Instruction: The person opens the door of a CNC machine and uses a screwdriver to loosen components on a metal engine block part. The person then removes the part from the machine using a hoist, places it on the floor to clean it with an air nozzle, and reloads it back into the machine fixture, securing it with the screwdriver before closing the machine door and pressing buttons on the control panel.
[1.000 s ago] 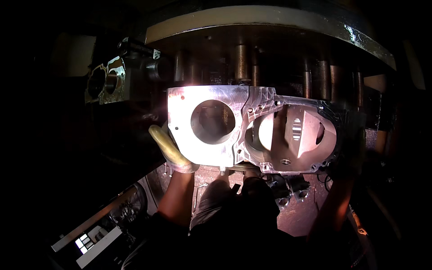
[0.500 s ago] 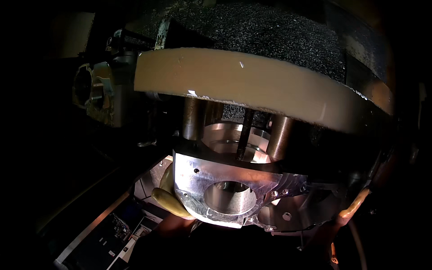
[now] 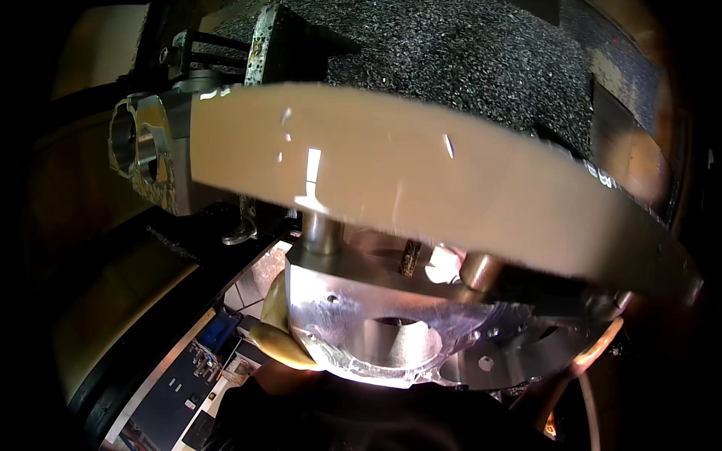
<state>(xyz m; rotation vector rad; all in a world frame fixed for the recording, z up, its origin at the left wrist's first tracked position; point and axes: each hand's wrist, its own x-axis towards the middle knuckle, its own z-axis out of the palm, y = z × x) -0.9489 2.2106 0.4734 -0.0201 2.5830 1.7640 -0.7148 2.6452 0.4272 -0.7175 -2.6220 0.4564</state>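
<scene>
Metal housing (image 3: pixel 312 301): front face looked machined, bright silver, smooth and reflective with fine scuffs. Its bore (image 3: pixel 398 346) had a smooth, softly shining metal wall. Thick plate (image 3: pixel 376 158) above: tan edge, fairly smooth, satin, a few bright glints. Front-left post (image 3: pixel 321 234) and front-right post (image 3: pixel 481 270): smooth round metal, semi-gloss. Rod (image 3: pixel 410 258) between them: rough-textured, looked like metal. Chip bed (image 3: pixel 436 68) behind: dark, coarse, granular, sparkling like metal swarf. Upright bracket (image 3: pixel 259 49): pale, patchy, worn finish. Left hand (image 3: pixel 284 349) wore a yellowish glove, smooth, slightly sheeny. Dark clothing (image 3: pixel 338 421) read as matt cloth.
</scene>
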